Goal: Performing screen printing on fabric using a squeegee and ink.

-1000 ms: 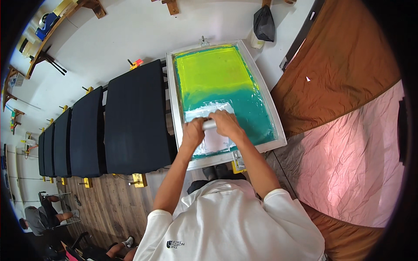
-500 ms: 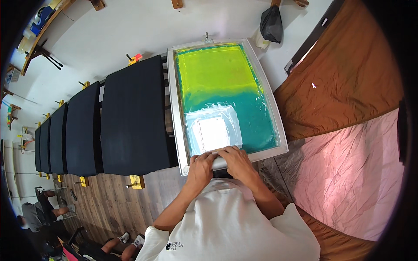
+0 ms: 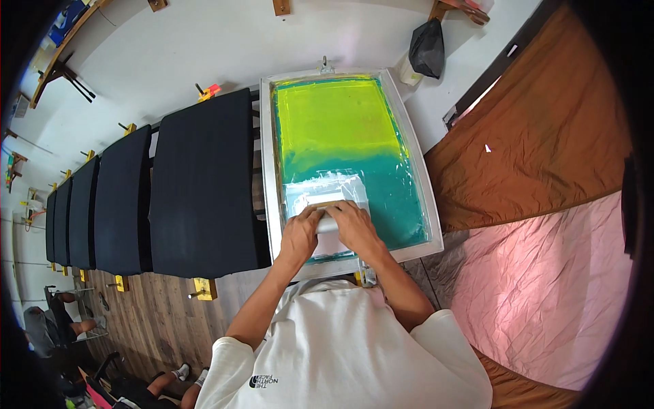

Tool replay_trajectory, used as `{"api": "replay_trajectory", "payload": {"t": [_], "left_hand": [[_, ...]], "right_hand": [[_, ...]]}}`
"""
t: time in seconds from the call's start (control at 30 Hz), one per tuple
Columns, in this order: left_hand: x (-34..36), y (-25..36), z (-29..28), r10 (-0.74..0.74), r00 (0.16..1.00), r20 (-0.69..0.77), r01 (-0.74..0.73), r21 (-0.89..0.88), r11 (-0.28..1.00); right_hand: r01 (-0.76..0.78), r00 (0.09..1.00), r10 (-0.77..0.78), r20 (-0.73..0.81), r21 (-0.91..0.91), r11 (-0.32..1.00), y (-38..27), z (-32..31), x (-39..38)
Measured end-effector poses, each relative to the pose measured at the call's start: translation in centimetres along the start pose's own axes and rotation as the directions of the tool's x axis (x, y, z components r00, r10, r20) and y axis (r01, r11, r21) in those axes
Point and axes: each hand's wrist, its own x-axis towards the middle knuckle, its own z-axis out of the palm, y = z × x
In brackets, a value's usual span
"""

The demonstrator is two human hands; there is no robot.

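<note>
I see both hands wrapped around a squeegee (image 3: pixel 327 213) on the printing screen (image 3: pixel 347 157), just below the centre of the frame. My left hand (image 3: pixel 300 235) closes over its left end, my right hand (image 3: pixel 354 228) over its right end, the fingers curled tight on the handle, so little of the tool shows beyond a tan strip of blade edge (image 3: pixel 325 202) peeking out above the knuckles. The squeegee sits on the whitish rectangular design area (image 3: pixel 327 187) in the lower half of the mesh, blade pointing toward the top of the frame.

The mesh runs from bright yellow-green at the upper end into teal toward me, held in a pale frame (image 3: pixel 267 177) that tilts slightly across the middle of the picture. Left of it a row of dark platens (image 3: pixel 201 184) curves away toward the left edge, each covered in dark fabric, with yellow clamps (image 3: pixel 202 290) along their near ends. At right lie a brown cloth (image 3: pixel 545 123) and a pink crinkled cloth (image 3: pixel 552 293). A dark bag (image 3: pixel 428 46) hangs on the wall at the top.

I judge the stroke to be in mid-pass: the blade stands partway over the design area, with its upper band not yet covered. The row of platens at left carries no visible print, so I reckon most of the run is left
</note>
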Motion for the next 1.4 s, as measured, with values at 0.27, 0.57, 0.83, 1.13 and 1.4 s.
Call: {"api": "replay_trajectory", "payload": {"t": [0.27,0.57,0.83,1.13,1.4], "left_hand": [[0.4,-0.2,0.0,0.072,0.981,-0.18,-0.062,0.06,0.996],[0.3,0.3,-0.1,0.095,0.979,-0.181,-0.089,0.039,0.995],[0.1,0.7,-0.3,0.049,0.994,-0.099,-0.053,-0.041,0.998],[-0.8,1.0,-0.7,-0.008,0.999,-0.044,0.003,-0.111,0.994],[-0.6,1.7,-0.9,-0.028,0.998,-0.054,0.022,-0.109,0.994]], "right_hand": [[0.088,0.979,-0.088,-0.185,-0.007,0.996,0.4,1.5,0.2],[0.042,0.987,-0.037,-0.153,0.027,0.999,0.2,1.3,-0.4],[0.02,0.994,-0.015,-0.104,0.046,0.999,0.1,0.1,-0.4],[0.002,1.0,-0.002,-0.014,0.045,0.999,-0.4,0.2,-0.9],[0.026,0.998,-0.022,-0.063,0.07,0.997,0.0,-0.6,-0.8]]}}
